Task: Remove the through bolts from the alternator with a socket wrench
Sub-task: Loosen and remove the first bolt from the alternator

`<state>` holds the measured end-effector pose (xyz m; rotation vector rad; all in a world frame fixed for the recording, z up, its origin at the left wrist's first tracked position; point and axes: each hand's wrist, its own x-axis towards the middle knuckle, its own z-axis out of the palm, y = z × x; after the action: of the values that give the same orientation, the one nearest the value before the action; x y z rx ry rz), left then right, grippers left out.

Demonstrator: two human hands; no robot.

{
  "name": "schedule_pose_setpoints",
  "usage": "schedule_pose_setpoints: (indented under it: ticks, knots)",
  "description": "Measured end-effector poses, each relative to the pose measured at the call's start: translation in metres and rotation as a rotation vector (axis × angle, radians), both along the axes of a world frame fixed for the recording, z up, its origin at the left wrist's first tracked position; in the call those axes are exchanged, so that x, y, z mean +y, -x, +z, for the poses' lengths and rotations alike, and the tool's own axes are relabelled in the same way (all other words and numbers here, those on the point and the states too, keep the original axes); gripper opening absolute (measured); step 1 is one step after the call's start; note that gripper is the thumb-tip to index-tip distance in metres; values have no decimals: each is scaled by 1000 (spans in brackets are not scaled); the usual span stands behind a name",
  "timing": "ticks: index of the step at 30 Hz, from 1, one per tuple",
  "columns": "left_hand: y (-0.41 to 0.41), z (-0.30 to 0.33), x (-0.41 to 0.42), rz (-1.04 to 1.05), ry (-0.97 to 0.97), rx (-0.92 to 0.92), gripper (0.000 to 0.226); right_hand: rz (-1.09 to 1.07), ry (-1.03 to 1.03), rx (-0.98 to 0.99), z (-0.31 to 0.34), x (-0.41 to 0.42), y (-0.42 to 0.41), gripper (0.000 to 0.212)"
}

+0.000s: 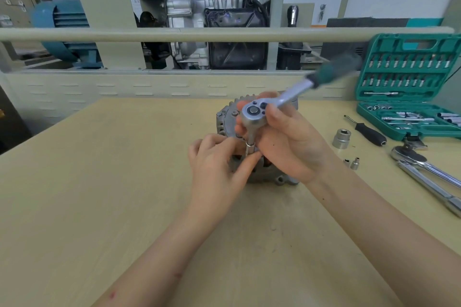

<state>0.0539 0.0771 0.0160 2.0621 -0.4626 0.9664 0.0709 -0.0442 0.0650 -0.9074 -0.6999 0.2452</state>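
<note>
Nearest you, low in the frame, both your bare forearms reach up across the pale wooden bench top (99,182) toward the middle of the picture. Your left hand (217,157) pinches the small silver socket (250,147) between thumb and fingertips, just left of centre. Your right hand (287,142) wraps its fingers round the chrome head of the ratchet wrench with the dark green grip (279,102); the handle angles to the upper right and is blurred. Under both hands sits the grey cast-metal alternator (228,117), standing on the bench at centre, largely hidden by your fingers; whether the socket sits on a bolt cannot be told. To the right lie two tiny sockets (352,163), a large silver socket (341,138), a black-handled driver (368,132) and two long chrome ratchet handles (429,177). Farther, at the right edge, stands an open teal socket-set case (409,87).
</note>
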Motion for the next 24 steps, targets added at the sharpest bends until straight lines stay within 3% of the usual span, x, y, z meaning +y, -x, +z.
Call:
schedule_pose_setpoints:
  ticks: [4, 9, 13, 18, 24]
  knots:
    - [-3, -2, 1, -1, 6, 35, 28, -9, -26, 30, 0, -1, 0, 24]
    - [-1, -2, 1, -73, -38, 23, 23, -34, 88, 60, 2, 0, 0, 34]
    - [0, -1, 1, -11, -39, 6, 36, -9, 42, 31, 1, 3, 2, 25]
    - [1, -1, -2, 19, 19, 29, 24, -16, 2, 9, 2, 0, 3, 16]
    - [4, 0, -4, -25, 58, 0, 15, -54, 97, 46, 4, 1, 3, 35]
